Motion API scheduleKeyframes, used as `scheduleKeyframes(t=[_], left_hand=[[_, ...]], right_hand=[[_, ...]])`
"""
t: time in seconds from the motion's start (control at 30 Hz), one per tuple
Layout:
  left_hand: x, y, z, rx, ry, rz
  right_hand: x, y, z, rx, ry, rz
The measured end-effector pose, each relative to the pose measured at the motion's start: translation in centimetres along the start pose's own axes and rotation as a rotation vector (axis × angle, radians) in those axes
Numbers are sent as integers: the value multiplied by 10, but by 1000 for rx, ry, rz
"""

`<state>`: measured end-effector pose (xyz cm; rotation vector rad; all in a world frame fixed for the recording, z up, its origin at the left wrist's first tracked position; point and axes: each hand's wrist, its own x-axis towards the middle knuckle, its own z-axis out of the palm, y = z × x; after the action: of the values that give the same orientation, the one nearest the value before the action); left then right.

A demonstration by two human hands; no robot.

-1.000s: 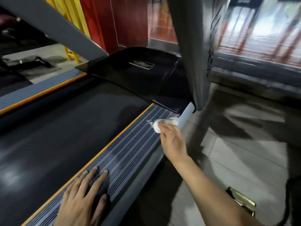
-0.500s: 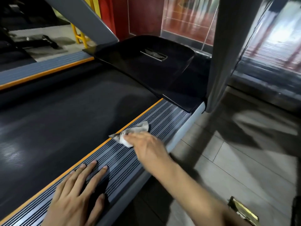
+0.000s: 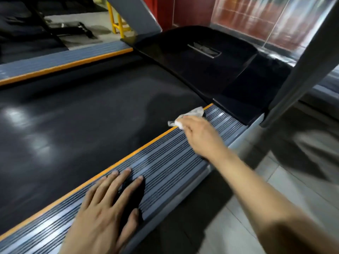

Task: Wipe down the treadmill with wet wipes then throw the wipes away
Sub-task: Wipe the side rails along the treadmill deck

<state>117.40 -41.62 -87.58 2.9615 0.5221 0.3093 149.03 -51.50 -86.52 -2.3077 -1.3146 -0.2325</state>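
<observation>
Crumpled white, the wet wipe (image 3: 190, 116) sits under my right hand (image 3: 200, 136) at the far end of the treadmill's right side rail (image 3: 165, 162) — right on the orange strip (image 3: 128, 158) where the ribbed grey tread meets the black belt (image 3: 82, 116). My right grip is closed on the wipe, fingers curled over it and pressing it down, with its loose ends poking out past my fingertips toward the belt and the black motor cover (image 3: 201, 61). My left hand (image 3: 102, 211) lies flat on the same rail nearer to me, fingers spread and straight, holding nothing — palm down on the grooves, well apart from the wipe. A grey upright post (image 3: 302, 61) rises from the rail's far end, just beyond the right hand. The opposite side rail (image 3: 60, 59), also edged in orange, runs along the far side of the belt. Pale floor tiles (image 3: 275, 189) lie to the right of the machine, under my right forearm.
</observation>
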Motion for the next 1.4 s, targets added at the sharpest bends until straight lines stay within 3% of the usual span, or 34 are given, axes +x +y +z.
scheduleKeyframes(t=[0.13, 0.23, 0.4, 0.47, 0.53, 0.63, 0.7, 0.83, 0.97, 1.03, 1.23, 1.33, 1.4], left_hand=[[-6, 3, -6, -21, -84, -22], [-4, 5, -11, -25, -144, -23], [-4, 4, -7, -2, -139, -37], [-5, 3, -8, -15, -152, -39], [-5, 3, -10, -26, -165, -30], [-7, 4, -10, -33, -150, -47], [-6, 4, -9, -41, -135, -55], [-5, 3, -9, -29, -142, -55], [-6, 4, -10, -34, -141, -40], [-7, 3, -11, -41, -134, -38], [-8, 5, -11, -50, -139, -55], [-7, 6, -15, -62, -137, -42], [-8, 5, -15, -65, -132, -39]], right_hand=[[27, 49, -23, -117, -96, 304], [22, 26, -31, -91, -154, 394], [-57, -80, -3, 136, -199, 33], [-68, -84, -4, 147, -180, -15], [-59, -46, -16, 34, -168, 134], [-42, 29, -48, -90, -110, 511], [-38, 42, -55, -111, -79, 572], [-59, -23, -37, 3, -48, 501], [-119, -113, -2, 42, -174, 65], [-120, -107, -3, 91, -199, 2], [-72, 4, -51, -59, -57, 504], [-64, 20, -55, -100, -40, 629], [-72, -2, -52, -102, -45, 603]])
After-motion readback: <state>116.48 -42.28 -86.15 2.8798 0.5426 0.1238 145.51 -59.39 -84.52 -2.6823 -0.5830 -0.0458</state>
